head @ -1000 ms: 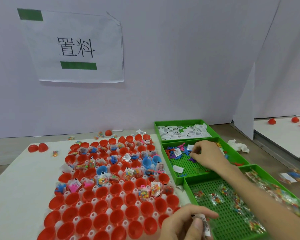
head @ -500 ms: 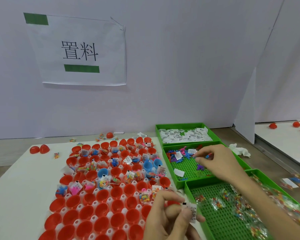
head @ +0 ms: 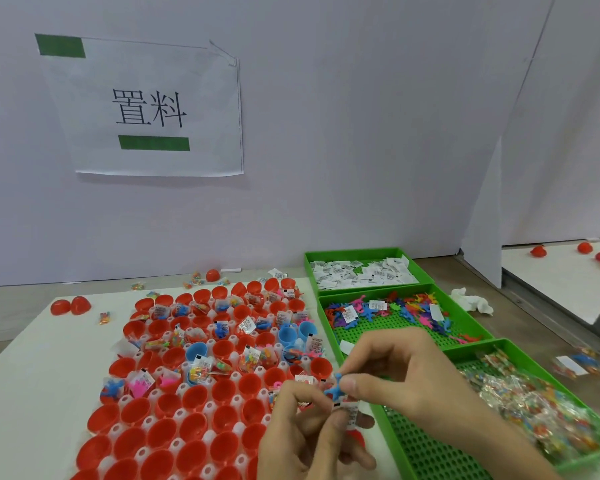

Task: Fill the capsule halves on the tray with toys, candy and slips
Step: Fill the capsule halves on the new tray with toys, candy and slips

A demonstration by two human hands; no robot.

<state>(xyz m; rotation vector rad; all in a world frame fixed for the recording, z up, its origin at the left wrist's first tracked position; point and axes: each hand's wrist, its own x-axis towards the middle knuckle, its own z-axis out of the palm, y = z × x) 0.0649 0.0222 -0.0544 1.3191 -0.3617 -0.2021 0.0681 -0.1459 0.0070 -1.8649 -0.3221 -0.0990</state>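
Red plastic capsule halves [head: 194, 424] sit in the white moulded tray [head: 176, 444] at lower left, the nearest rows unfilled. At lower centre the right hand [head: 406, 375] pinches a small blue toy figure [head: 334, 389], and the left hand [head: 302, 434] pinches a white printed slip [head: 351, 414]. It would be best to release both low over one empty half, so neither bounces out.

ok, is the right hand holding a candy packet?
No: the right hand pinches a small blue toy, close above the slip pinched in the left hand.
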